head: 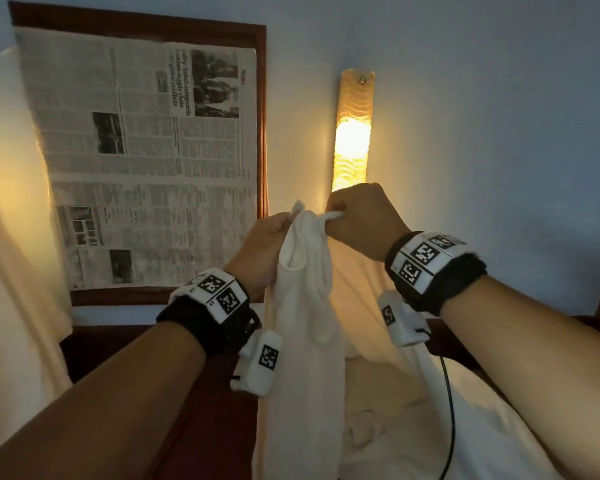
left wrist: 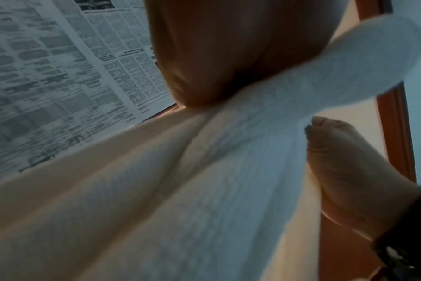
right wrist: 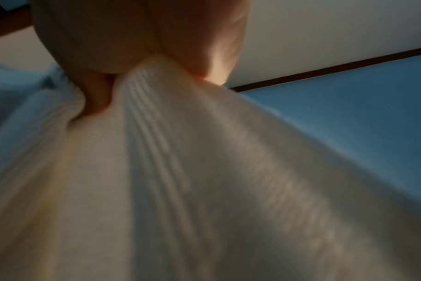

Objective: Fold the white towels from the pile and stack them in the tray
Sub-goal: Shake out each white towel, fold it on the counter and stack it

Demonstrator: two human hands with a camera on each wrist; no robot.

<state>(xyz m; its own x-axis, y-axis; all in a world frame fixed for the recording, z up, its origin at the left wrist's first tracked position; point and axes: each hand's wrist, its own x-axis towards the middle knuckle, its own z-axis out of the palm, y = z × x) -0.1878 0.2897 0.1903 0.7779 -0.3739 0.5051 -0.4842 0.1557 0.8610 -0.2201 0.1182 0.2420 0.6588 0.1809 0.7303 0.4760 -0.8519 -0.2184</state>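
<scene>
A white towel (head: 302, 306) hangs in the air in front of me, held up by its top edge. My left hand (head: 274, 230) grips the edge on the left, and my right hand (head: 347, 216) pinches it close beside, fingers curled. In the left wrist view the towel (left wrist: 204, 180) runs down from my curled fingers (left wrist: 204, 57). The right wrist view shows the ribbed border of the towel (right wrist: 168, 171) pinched between my fingers (right wrist: 108, 47). Below lies the pile of white towels (head: 395, 427). No tray is in view.
A framed newspaper (head: 146, 161) hangs on the blue wall at the left. A lit wall lamp (head: 352, 133) glows just behind my hands. A dark wooden headboard (head: 118, 344) runs under the frame. A black cable (head: 449, 410) hangs from my right wrist.
</scene>
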